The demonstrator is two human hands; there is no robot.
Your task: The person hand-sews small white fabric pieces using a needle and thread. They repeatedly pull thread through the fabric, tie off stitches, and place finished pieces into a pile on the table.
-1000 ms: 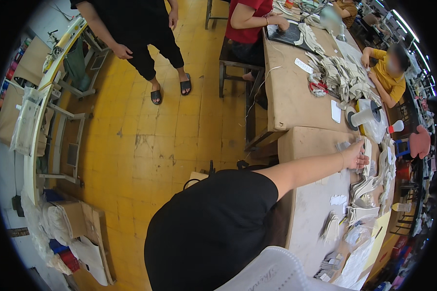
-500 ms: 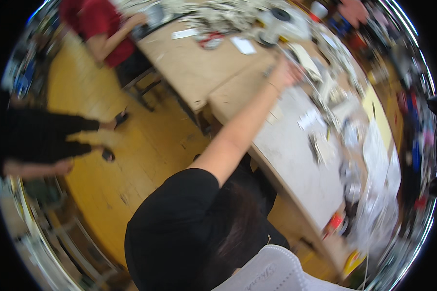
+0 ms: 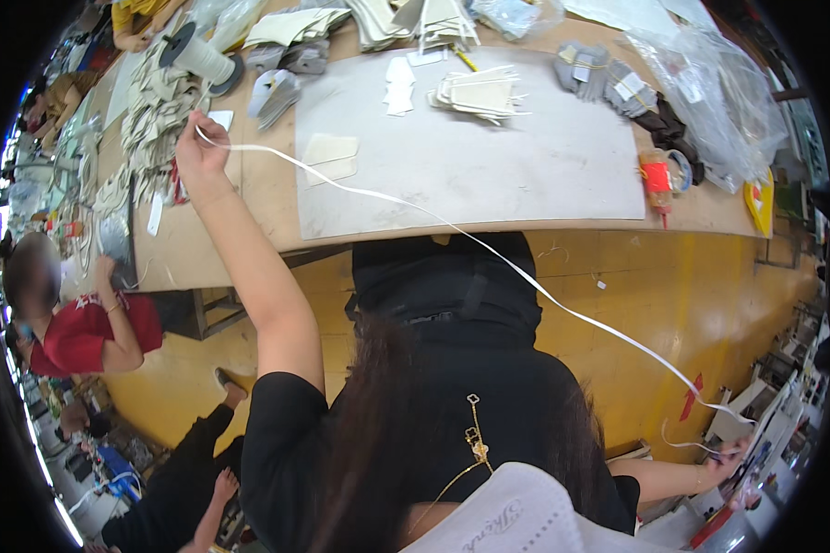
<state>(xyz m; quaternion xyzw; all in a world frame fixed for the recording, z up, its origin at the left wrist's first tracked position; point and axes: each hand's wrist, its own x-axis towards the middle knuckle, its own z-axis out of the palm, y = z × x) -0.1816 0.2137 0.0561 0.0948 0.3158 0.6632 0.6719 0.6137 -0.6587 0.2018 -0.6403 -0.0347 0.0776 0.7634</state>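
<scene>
A long narrow white ribbon (image 3: 397, 198) runs slack from the table's left side, in front of my body, down to the lower right. My left hand (image 3: 203, 155), raised over the table's left part, is closed on one stretch of it. Far out at the lower right, my right hand (image 3: 730, 458) has its fingers closed at the ribbon's other end, where a thin loop curls beside them. Just beyond my left hand, a large spool (image 3: 198, 57) with dark flanges and white windings lies tilted.
A grey mat (image 3: 544, 175) covers much of the table, bearing stacked cream pieces (image 3: 478, 94). Grey gloves (image 3: 590, 72), a red-labelled bottle (image 3: 656, 184) and clear plastic bags (image 3: 715, 101) lie to the right. A person in red (image 3: 111, 327) is at the left.
My view has turned toward the table. My left arm, earlier stretched across the table, is now bent at the left with the ribbon. My right hand has come into view, far right.
</scene>
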